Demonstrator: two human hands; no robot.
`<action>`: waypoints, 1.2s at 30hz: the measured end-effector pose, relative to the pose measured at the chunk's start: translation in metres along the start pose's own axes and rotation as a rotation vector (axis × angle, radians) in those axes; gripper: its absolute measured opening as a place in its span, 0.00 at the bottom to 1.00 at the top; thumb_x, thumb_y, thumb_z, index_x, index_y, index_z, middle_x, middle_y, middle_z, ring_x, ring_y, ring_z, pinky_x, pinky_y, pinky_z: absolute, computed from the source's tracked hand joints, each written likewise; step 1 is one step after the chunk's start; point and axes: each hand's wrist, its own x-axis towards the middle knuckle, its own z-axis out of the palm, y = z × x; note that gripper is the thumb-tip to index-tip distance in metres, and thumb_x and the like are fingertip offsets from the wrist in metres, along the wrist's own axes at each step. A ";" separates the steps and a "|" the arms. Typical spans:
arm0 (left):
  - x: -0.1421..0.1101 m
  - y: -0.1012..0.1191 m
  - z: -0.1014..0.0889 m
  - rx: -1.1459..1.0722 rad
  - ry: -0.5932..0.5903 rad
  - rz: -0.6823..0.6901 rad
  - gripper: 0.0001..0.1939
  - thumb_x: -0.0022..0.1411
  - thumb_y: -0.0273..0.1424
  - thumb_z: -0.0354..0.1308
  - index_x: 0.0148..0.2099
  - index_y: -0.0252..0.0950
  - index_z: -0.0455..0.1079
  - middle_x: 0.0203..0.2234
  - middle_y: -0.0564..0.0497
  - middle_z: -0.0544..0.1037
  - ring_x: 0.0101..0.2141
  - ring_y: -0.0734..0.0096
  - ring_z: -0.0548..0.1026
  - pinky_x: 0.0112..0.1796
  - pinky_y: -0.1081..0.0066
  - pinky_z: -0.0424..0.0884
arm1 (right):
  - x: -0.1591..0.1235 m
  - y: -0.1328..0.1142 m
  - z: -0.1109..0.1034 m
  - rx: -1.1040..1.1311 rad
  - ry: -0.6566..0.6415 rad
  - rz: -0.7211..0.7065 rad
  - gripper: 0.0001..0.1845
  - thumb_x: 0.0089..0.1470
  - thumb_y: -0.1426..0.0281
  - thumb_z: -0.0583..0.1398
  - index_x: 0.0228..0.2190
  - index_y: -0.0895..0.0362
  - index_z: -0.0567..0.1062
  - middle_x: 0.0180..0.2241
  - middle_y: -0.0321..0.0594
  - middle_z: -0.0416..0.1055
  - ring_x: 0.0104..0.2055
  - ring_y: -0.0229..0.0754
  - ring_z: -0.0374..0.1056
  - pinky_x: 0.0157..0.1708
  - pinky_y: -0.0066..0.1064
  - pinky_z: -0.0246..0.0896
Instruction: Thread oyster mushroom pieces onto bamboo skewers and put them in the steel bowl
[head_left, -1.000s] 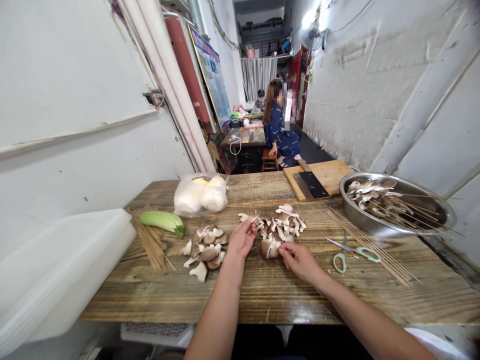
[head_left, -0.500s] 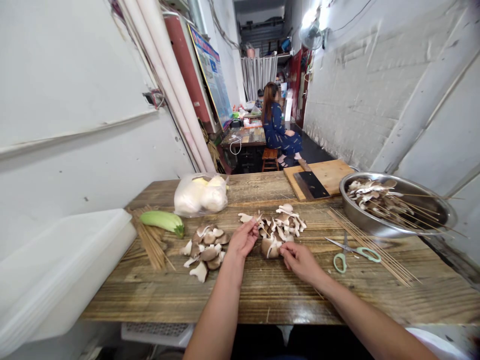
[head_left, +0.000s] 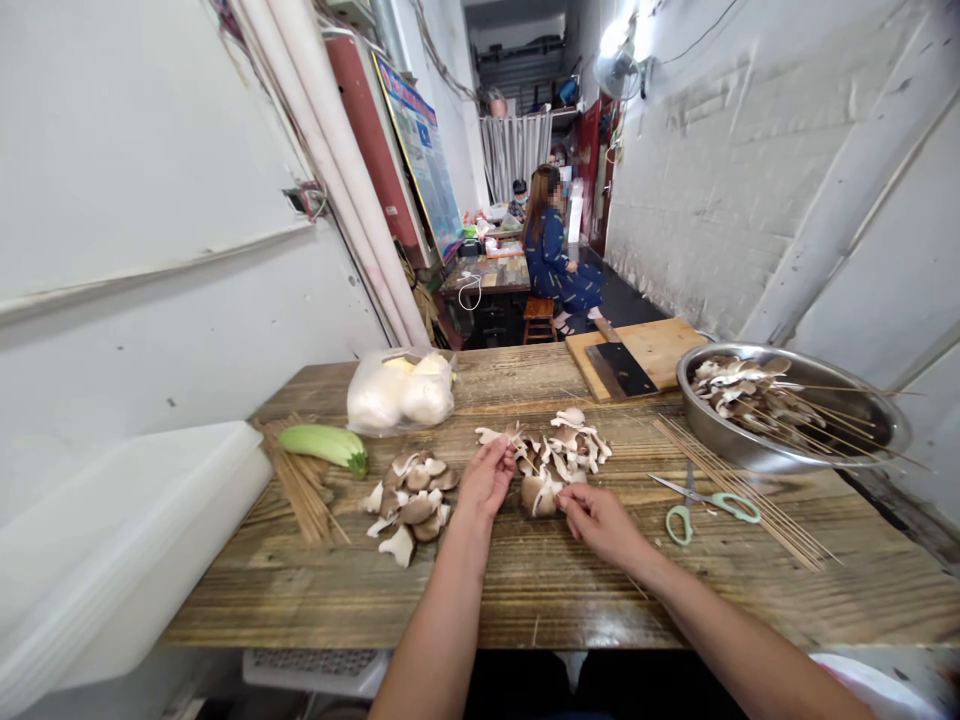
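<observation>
My left hand is closed in a pinch on a small piece of oyster mushroom at its fingertips. Thumb and fingers of my right hand are pinched on a thin bamboo skewer, whose lower end sticks out below the palm. A larger brown-capped oyster mushroom lies against the right fingertips; whether the skewer passes through it I cannot tell. Just beyond both hands is a loose pile of torn oyster mushrooms. Another mushroom pile lies left of my left hand.
Scissors and several skewers lie to the right, near a steel basin of skewered mushrooms. A cleaver rests on a cutting board. Leftward are a green squash, a skewer bundle, a plastic bag and white trays.
Both hands stay almost in place with the same holds. In the background, a second person's head now shows behind the seated person.
</observation>
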 end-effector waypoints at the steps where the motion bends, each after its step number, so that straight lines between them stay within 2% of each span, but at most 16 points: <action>1: 0.000 -0.001 0.000 0.010 -0.003 0.018 0.07 0.47 0.23 0.63 0.28 0.30 0.68 0.22 0.52 0.71 0.22 0.84 0.67 0.23 0.83 0.63 | 0.000 0.000 0.000 -0.004 0.004 -0.002 0.16 0.55 0.63 0.50 0.20 0.56 0.64 0.12 0.29 0.58 0.16 0.33 0.54 0.19 0.24 0.48; 14: -0.006 -0.004 0.007 0.148 0.027 0.197 0.13 0.40 0.28 0.67 0.29 0.30 0.69 0.21 0.54 0.71 0.22 0.83 0.66 0.25 0.80 0.61 | 0.000 0.001 0.000 -0.037 -0.007 0.003 0.15 0.54 0.65 0.50 0.20 0.56 0.63 0.13 0.30 0.59 0.16 0.33 0.55 0.20 0.24 0.49; 20: -0.012 -0.005 0.012 0.299 -0.019 0.237 0.12 0.41 0.30 0.66 0.28 0.30 0.69 0.21 0.55 0.71 0.21 0.83 0.65 0.25 0.79 0.59 | 0.000 -0.001 -0.001 -0.010 -0.001 0.007 0.14 0.55 0.65 0.50 0.20 0.56 0.63 0.13 0.30 0.58 0.16 0.33 0.54 0.20 0.25 0.49; 26: -0.023 -0.014 0.020 0.456 -0.096 0.145 0.12 0.41 0.32 0.66 0.28 0.31 0.70 0.20 0.55 0.70 0.21 0.82 0.64 0.25 0.78 0.58 | 0.001 -0.001 -0.003 0.001 0.069 -0.011 0.14 0.55 0.64 0.49 0.21 0.56 0.63 0.13 0.30 0.58 0.17 0.34 0.54 0.20 0.25 0.49; 30: -0.028 -0.021 0.024 0.445 -0.159 0.046 0.14 0.41 0.35 0.66 0.28 0.31 0.70 0.20 0.55 0.70 0.22 0.80 0.65 0.27 0.77 0.60 | 0.002 -0.002 -0.004 0.000 0.105 -0.017 0.14 0.55 0.63 0.50 0.21 0.56 0.63 0.14 0.30 0.58 0.17 0.34 0.55 0.21 0.26 0.50; 32: -0.026 -0.021 0.022 0.441 -0.179 0.040 0.15 0.43 0.39 0.64 0.29 0.31 0.71 0.21 0.53 0.72 0.23 0.79 0.66 0.28 0.76 0.61 | 0.002 -0.002 -0.005 -0.002 0.117 -0.026 0.14 0.55 0.63 0.50 0.21 0.56 0.63 0.14 0.30 0.57 0.17 0.34 0.55 0.21 0.26 0.50; 34: -0.019 -0.018 0.016 0.493 -0.123 0.130 0.17 0.46 0.42 0.61 0.31 0.31 0.72 0.24 0.51 0.74 0.25 0.77 0.68 0.29 0.75 0.62 | 0.002 -0.002 -0.006 -0.003 0.146 -0.039 0.15 0.55 0.63 0.50 0.21 0.56 0.63 0.14 0.30 0.57 0.17 0.34 0.55 0.21 0.25 0.50; 36: -0.010 -0.009 0.006 0.620 0.031 0.321 0.17 0.49 0.41 0.59 0.35 0.32 0.73 0.28 0.49 0.76 0.28 0.74 0.70 0.31 0.74 0.64 | 0.003 -0.002 -0.007 -0.002 0.201 -0.051 0.15 0.55 0.63 0.50 0.20 0.56 0.63 0.14 0.30 0.57 0.18 0.34 0.55 0.22 0.25 0.50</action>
